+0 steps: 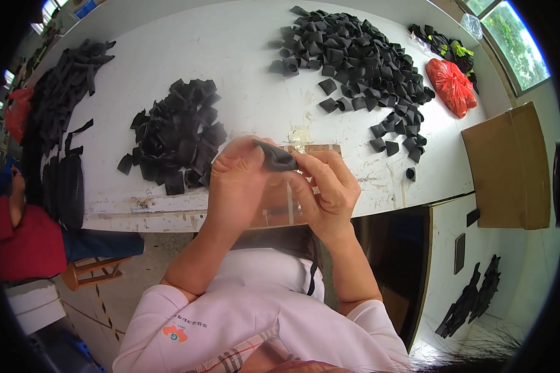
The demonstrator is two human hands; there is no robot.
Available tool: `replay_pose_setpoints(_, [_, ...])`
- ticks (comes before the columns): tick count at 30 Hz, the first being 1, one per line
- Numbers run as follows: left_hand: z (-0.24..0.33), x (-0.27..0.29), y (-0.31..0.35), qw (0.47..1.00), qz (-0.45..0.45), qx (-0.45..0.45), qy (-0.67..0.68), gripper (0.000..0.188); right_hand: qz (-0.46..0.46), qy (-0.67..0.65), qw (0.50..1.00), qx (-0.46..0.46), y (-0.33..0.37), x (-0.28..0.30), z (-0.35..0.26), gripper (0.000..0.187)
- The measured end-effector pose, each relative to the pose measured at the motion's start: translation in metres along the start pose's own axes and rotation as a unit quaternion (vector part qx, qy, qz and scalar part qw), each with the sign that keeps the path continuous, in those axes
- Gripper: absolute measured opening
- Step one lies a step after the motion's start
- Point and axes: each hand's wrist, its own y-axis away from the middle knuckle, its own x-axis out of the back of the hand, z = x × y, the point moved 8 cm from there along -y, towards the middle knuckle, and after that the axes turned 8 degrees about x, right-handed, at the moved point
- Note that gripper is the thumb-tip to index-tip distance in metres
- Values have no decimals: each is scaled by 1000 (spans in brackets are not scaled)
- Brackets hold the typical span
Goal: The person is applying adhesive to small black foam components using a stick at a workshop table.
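Between both hands, above the table's front edge, is a small folded piece of black fabric (276,156). My left hand (237,177) is closed on its left end, the thumb and fingers up against it. My right hand (327,186) pinches the right end with thumb and fingertips. Beneath the hands lies a brown board (274,202) with clear tape on it, partly hidden by them. A blob of yellowish glue (299,135) sits on the table just beyond. Left of my left hand is a heap of black fabric pieces (177,137).
A larger pile of black fabric loops (354,59) spreads at the far right of the white table (249,56). Beyond it are a red plastic bag (451,87) and a cardboard box (507,168). Black strips (68,81) lie far left, near a seated person in red (34,242).
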Motion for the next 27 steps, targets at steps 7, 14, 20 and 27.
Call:
replay_pose_setpoints(7, [-7,15,7,999,40,-6,23,9,-16,86,993,77,2,-7,1,29])
replay_pose_setpoints(14, [16,-16,1,956,-2,-73,-283,22,-58,52,996,48,4,-9,7,33])
replay_pose_setpoints(20, [29,-12,2,893,18,-145,-426,6,-103,111,987,56,-3,-17,-3,28])
replay_pose_setpoints(27, [8,21,22,821,107,-215,-518,12,-117,-41,990,-72,-5,-10,26,5])
